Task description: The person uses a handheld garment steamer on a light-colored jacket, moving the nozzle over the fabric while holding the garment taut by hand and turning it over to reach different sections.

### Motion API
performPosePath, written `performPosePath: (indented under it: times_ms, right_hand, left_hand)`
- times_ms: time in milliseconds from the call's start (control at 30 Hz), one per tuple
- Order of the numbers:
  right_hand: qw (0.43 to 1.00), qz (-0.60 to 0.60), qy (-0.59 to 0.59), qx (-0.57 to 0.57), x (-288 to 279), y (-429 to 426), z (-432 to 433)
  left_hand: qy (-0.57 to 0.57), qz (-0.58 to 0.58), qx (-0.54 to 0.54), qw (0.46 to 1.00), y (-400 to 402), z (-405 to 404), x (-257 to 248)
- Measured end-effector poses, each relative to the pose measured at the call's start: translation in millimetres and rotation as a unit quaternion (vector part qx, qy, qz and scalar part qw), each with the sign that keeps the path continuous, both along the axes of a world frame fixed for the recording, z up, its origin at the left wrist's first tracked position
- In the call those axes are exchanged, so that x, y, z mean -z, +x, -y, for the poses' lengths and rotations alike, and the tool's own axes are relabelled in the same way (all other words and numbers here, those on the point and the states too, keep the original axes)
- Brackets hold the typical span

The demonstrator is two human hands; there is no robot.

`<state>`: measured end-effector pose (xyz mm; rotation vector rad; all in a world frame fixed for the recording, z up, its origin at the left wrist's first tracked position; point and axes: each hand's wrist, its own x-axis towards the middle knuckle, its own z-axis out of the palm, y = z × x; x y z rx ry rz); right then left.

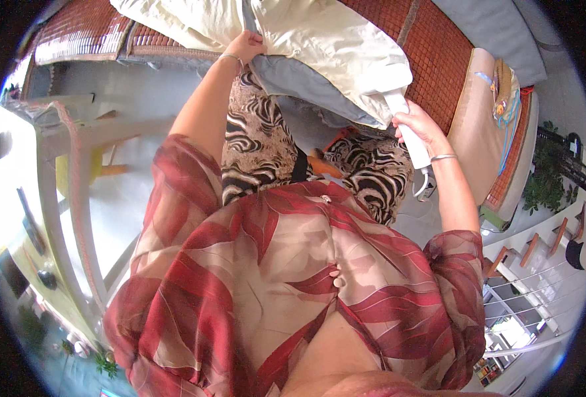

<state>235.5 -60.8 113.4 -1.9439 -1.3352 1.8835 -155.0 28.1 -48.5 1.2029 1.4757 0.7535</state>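
Note:
A cream jacket with a grey lining (323,44) lies spread over the brown tile mat, its near edge hanging over the front. My left hand (248,45) pinches the jacket's edge near the grey strip. In my right hand (418,124) is the handle of a white corded handheld appliance, apparently a garment steamer (406,114). Its pale head is over the jacket's right part; whether it touches the cloth cannot be told. A white cord leaves the lower end of the handle.
The brown tile mat (434,59) covers a grey padded seat. A beige cushion (472,119) with a small bag (506,94) and blue cord lies at the right. At the left stands a pale frame (49,188). Plants (546,173) and stairs (531,248) are farther right.

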Motion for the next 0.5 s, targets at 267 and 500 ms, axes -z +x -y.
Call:
performPosePath:
  times_ms: [267, 500]
  right_hand:
    - [0.998, -0.058, -0.002, 0.02, 9, -32, -7]
    - [0.998, 0.014, -0.048, -0.029, -15, 12, 17]
  left_hand:
    - [-0.006, 0.002, -0.016, 1.0, 6, 1, -9]
    - [0.011, -0.022, -0.011, 1.0, -1, 3, 1]
